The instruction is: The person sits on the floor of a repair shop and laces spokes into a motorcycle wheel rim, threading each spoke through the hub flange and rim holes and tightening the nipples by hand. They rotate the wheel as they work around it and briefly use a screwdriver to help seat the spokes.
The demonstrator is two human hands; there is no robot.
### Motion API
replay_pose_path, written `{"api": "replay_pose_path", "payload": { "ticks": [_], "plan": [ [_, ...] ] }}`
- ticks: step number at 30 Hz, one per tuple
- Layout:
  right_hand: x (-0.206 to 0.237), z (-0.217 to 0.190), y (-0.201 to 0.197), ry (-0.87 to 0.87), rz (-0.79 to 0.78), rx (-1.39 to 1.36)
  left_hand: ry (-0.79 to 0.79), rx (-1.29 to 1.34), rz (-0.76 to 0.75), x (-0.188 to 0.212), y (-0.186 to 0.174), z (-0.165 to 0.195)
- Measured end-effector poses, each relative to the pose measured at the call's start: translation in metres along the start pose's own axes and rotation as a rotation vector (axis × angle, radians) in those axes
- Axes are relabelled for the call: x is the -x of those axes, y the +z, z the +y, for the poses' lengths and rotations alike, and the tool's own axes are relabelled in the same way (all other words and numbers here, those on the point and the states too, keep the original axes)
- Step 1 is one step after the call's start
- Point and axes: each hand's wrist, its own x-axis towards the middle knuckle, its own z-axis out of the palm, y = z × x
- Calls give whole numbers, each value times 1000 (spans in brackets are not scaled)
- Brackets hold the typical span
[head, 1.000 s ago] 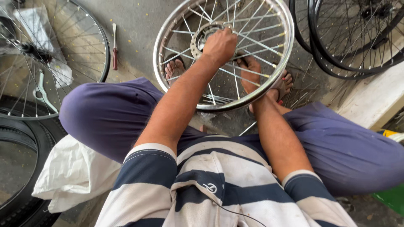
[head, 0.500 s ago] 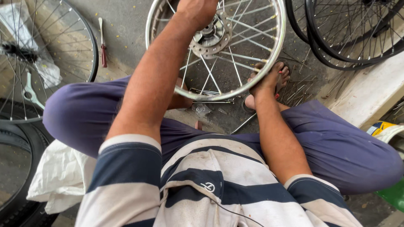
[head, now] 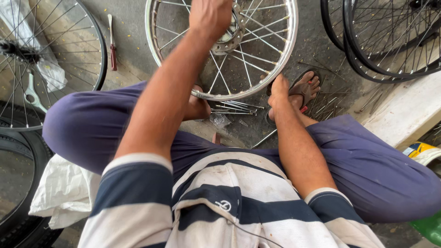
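A chrome spoked wheel [head: 290, 41] with a hub and disc [head: 236, 28] lies flat on the concrete between my feet. My left hand [head: 210, 16] is stretched out over it, fingers closed at the hub among the spokes. My right hand [head: 279, 89] is lower, at the rim's near right edge, beside my sandalled foot [head: 304, 87]. Its fingers point at the rim and what they grip is hidden. Loose spokes [head: 234, 108] lie on the ground just under the rim's near edge.
A red-handled screwdriver [head: 111, 43] lies at the far left. A bicycle wheel [head: 98, 55] and a wrench [head: 31, 94] are on the left, a tyre [head: 18, 229] below them. More wheels [head: 367, 69] lean at the upper right by a concrete ledge [head: 404, 110]. A white cloth [head: 64, 193] lies by my left thigh.
My left hand has reached further out, from the spokes to the hub. My right hand has come off the spokes and dropped to the rim's near edge by my foot.
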Motion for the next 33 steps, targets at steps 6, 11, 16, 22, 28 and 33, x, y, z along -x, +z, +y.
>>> {"api": "replay_pose_path", "payload": {
  "ticks": [6, 11, 16, 22, 28, 33],
  "plan": [
    [-9, 7, -4, -2, -20, -38, -609, 350, 19, 66, 40, 74],
    [-12, 10, -12, 73, 33, 52, -845, 495, 36, 61, 48, 71],
    [-12, 8, -14, 121, 17, 110, -571, 426, 178, 37, 39, 24],
    [-12, 11, -13, 95, 27, 72, -234, 397, -122, 26, 48, 12],
    [-14, 14, -16, 72, 4, 108, -148, 271, 172, 25, 55, 19],
    [-16, 16, -17, 28, 3, 130, -125, 0, 157, 15, 37, 7]
  ]
}}
